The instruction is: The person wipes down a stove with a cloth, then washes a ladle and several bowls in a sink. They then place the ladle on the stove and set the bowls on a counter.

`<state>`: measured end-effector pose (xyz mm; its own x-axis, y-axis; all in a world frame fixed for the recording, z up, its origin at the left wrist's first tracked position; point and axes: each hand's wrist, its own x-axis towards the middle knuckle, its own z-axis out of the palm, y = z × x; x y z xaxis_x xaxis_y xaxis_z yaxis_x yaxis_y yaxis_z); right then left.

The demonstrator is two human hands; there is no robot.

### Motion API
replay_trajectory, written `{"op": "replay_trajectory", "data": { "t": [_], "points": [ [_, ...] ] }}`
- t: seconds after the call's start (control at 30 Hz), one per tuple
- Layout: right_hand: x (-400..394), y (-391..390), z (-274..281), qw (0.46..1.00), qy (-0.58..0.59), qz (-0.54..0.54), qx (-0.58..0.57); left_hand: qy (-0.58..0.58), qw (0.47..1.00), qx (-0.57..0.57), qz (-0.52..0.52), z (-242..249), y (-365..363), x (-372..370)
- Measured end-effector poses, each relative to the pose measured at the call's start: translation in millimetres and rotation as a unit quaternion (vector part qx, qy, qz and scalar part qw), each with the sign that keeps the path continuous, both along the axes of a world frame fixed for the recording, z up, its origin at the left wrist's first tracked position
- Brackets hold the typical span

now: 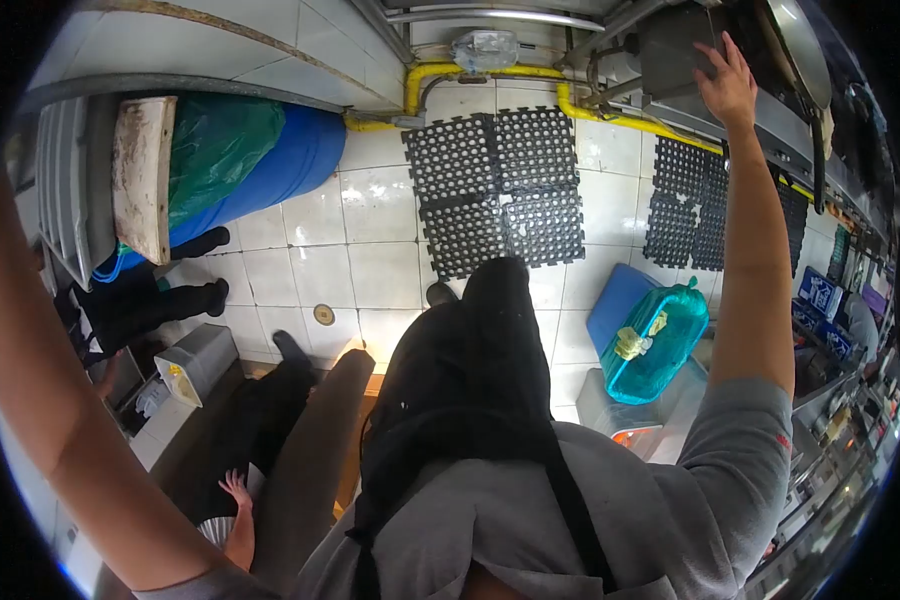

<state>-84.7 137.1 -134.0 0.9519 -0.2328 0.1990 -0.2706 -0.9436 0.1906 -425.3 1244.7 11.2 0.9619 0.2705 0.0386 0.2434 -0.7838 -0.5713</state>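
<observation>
My right hand (730, 88) reaches forward at the upper right, its fingers spread apart. It is over the dark grey metal surface (675, 55) of a kitchen unit, and nothing shows in its grip. Just right of it stands a large round metal pan or lid (802, 50), seen at an angle, with a dark handle (819, 165) hanging down. My left forearm (60, 400) runs up along the left edge of the view, and the left hand itself lies outside the picture.
Black perforated mats (495, 190) lie on white floor tiles. Yellow pipes (610, 115) run along the wall base. A blue barrel (310, 150) stands left; a bin with a teal bag (660, 340) stands right. Co-workers' dark-clothed legs (175, 310) and one hand (236, 488) show at left.
</observation>
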Motion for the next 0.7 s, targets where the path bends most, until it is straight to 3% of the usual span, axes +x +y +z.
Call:
{"op": "replay_trajectory", "data": {
  "t": [0.7],
  "points": [
    [2,-11,-18,0.998,-0.011,0.030,-0.053,0.124,0.988,0.067,0.055,3,40,-112]
  ]
}}
